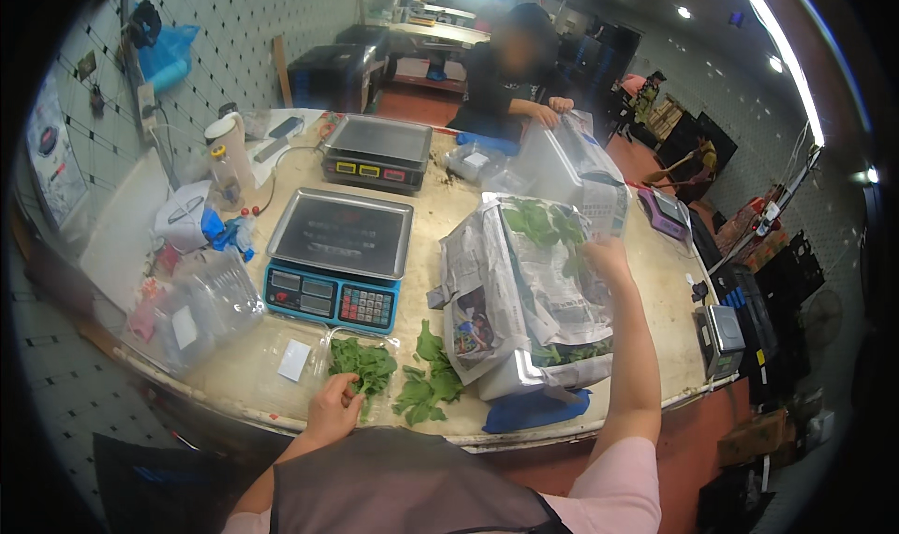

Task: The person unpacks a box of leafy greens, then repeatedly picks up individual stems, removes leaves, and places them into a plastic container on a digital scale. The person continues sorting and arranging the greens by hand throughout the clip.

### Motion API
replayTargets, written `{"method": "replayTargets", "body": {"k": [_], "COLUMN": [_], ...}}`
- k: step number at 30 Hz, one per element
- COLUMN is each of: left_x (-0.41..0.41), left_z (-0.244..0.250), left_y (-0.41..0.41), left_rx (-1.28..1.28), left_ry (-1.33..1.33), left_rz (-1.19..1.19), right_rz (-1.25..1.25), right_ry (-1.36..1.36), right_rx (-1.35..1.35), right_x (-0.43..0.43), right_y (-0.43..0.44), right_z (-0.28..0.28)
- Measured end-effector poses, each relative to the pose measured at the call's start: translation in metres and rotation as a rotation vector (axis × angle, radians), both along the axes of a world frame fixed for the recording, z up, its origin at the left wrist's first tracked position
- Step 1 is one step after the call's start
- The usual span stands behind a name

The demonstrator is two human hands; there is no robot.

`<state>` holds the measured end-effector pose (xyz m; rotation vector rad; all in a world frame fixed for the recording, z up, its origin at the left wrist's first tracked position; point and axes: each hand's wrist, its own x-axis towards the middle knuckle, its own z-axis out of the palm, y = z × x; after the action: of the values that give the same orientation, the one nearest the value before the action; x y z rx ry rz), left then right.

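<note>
My left hand (336, 404) is at the near edge of an open clear plastic clamshell container (383, 397), its fingers closed on the stems of leafy greens (362, 358) inside. Right of the container, a loose bunch of greens (428, 383) lies on the table. My right hand (605, 260) is over a white foam box (509, 379) lined with newspaper (555, 288). Its fingers are closed at the edge of a bunch of green leaves (537, 221) above the newspaper; the grip itself is partly blurred. More greens (579, 351) show under the paper's near edge.
A blue digital scale (337, 253) stands behind the container, with another scale (376, 151) beyond. Stacked clear containers (211, 309) are at left. Across the table (653, 309), a person (506, 78) handles a second foam box (551, 155). A small scale (720, 341) sits at the right edge.
</note>
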<state>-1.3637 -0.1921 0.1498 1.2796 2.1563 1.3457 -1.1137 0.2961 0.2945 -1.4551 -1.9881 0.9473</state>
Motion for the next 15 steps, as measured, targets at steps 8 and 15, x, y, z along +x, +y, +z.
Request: {"method": "replayTargets", "body": {"k": [8, 15], "left_x": [0.01, 0.052], "left_z": [0.01, 0.024], "left_y": [0.041, 0.081], "left_rx": [-0.007, 0.221], "left_ry": [-0.237, -1.15], "left_rz": [-0.389, -0.608], "right_rz": [0.343, 0.512], "right_ry": [0.707, 0.797], "right_rx": [-0.593, -0.899], "right_x": [-0.019, -0.061], "right_y": [-0.16, -0.286], "right_z": [0.0, -0.054]}}
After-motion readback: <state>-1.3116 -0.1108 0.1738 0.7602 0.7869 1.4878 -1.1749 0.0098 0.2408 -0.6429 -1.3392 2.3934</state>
